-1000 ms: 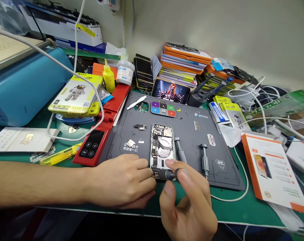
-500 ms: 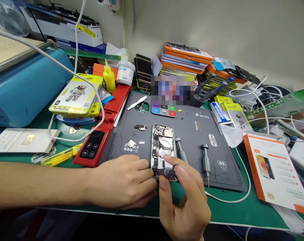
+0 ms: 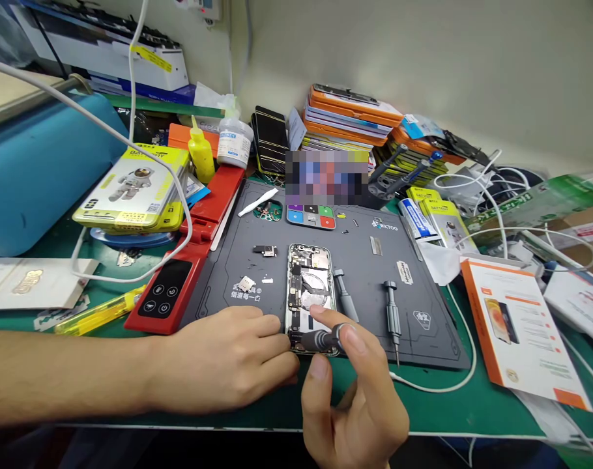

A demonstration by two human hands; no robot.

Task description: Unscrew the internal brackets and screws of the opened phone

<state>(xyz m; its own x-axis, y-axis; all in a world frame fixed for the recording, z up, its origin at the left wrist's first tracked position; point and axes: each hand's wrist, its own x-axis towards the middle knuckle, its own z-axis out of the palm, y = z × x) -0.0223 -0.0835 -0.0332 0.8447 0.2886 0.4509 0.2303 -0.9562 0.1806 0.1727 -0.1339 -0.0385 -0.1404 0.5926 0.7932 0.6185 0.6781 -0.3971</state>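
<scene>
An opened smartphone (image 3: 312, 303) lies on the grey work mat (image 3: 257, 241), its inner boards and parts exposed. My left hand (image 3: 232, 358) rests at the phone's lower left edge with its fingers curled in. Its fingertips are hidden, so what they grip does not show. In my right hand (image 3: 360, 391) is a dark grey screwdriver (image 3: 318, 340), tilted low over the phone's bottom end. The forefinger and thumb are at its capped end, and its tip is hidden near my left hand.
Two more screwdrivers, a near one (image 3: 344, 296) and a far one (image 3: 393, 316), lie right of the phone. Small parts (image 3: 246, 283) sit to its left. A red device (image 3: 154, 296), battery boxes (image 3: 130, 185), an orange-white box (image 3: 521, 332) and white cables surround the mat.
The whole scene has shifted slightly left in view. My right thumb has dropped a little away from the screwdriver; my left hand stays by the phone.
</scene>
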